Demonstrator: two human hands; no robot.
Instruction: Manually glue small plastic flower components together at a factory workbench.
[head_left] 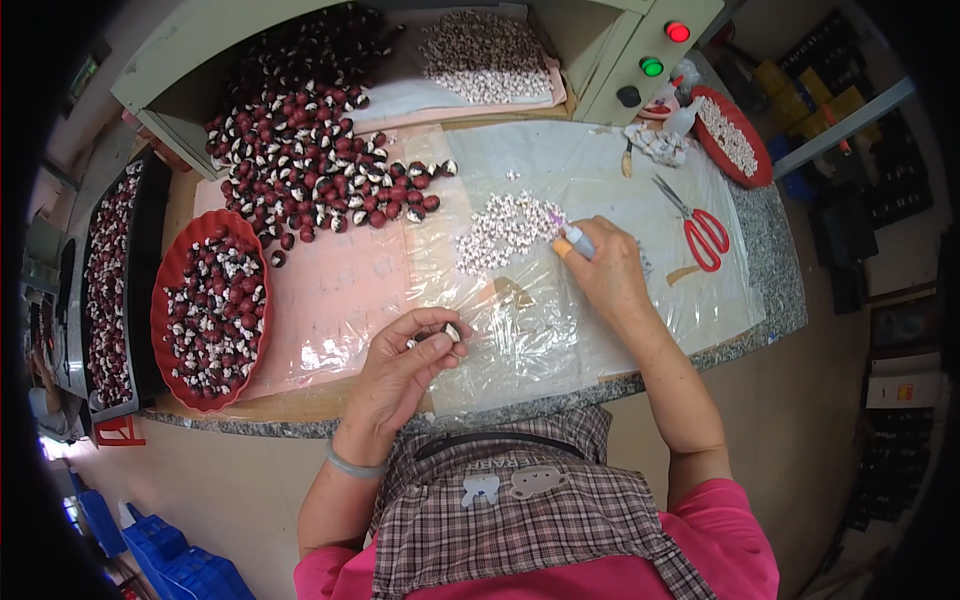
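Between the thumb and fingers of my left hand point(410, 360) is a small round piece point(451, 332), dark with a white part. My right hand point(607, 268) grips a small squeeze bottle point(578, 241) with a purple tip and an orange part, held tilted. Its tip is at the right edge of a loose pile of small white pieces point(500, 232) on the plastic-covered table point(540, 350). Farther left lies a large heap of dark red and white balls point(320, 170), some spilling toward the middle.
Red-handled scissors point(705, 238) lie right of my right hand. Red trays stand at both sides, one with mixed pieces point(212, 310), one with white pieces point(730, 140). A metal cabinet point(640, 70) with a red and a green light stands behind. Blue crates point(180, 560) sit lower left.
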